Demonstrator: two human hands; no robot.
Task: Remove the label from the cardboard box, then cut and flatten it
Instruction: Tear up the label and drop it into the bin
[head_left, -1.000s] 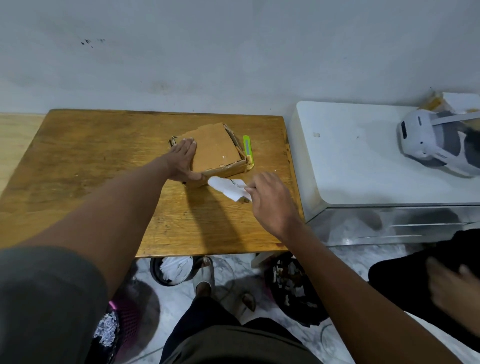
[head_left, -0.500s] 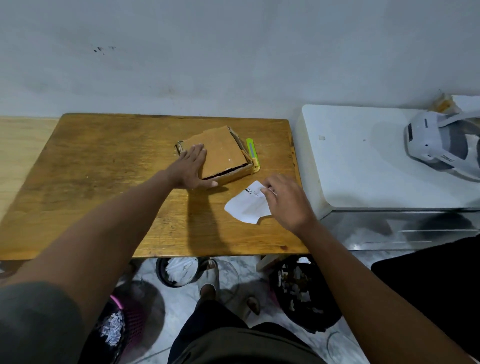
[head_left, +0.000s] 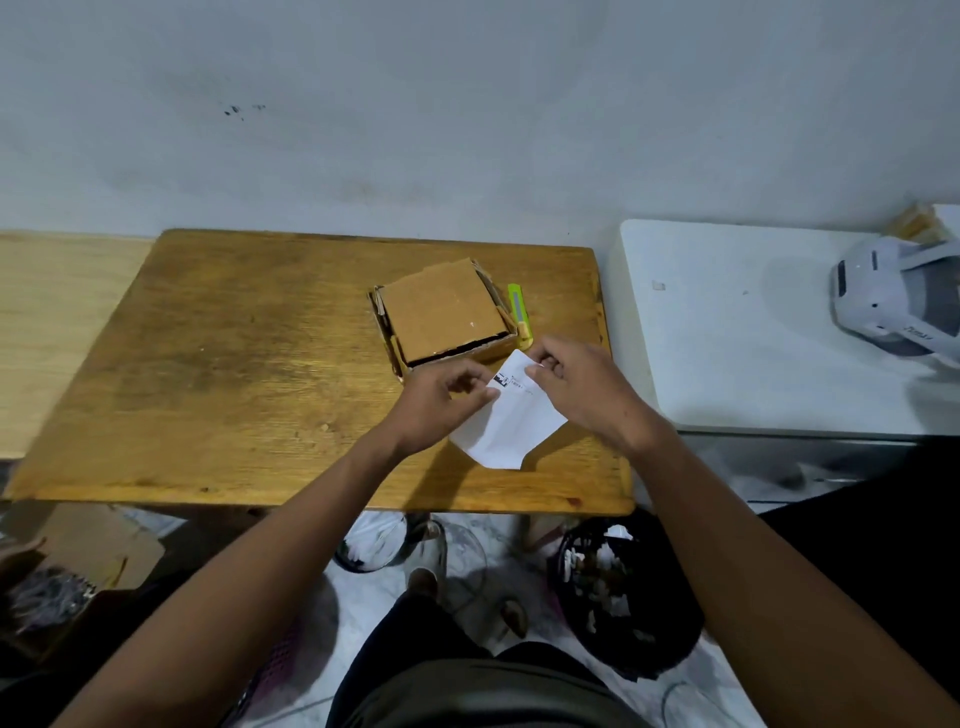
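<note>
Head view: wooden table (head_left: 208, 374) in front, white cabinet (head_left: 727, 332) to its right.
Left floor: open carton w/ scraps (head_left: 78, 566) under table edge, not needed now.
Cardboard box (head_left: 441, 317): sits mid-table, top flap shut but loose, dark gap at near edge; nobody touching it; still uncut, not flat.
Left hand (head_left: 441, 400): fingers pinched on label's left edge, just near side of box.
Label (head_left: 511, 421): white paper, already off the box, print side up, held between both hands above tabletop near front-right.
Right hand (head_left: 576, 384): thumb + fingertips closed on label's top-right corner.
Cutter (head_left: 519, 314): green/yellow, lying just beside box's right wall, untouched.
Bin (head_left: 618, 587): black, paper scraps inside, on floor below table's right corner.
Step, my read: label removal done; disposal of label in hand.
How to do well: fold or crumple sticky side inward so it doesn't cling to fingers, drop in bin, not on table; then free right hand for cutter, left hand to pin box flat before any cut.
Risk: adhesive sticking to table or skin.
</note>
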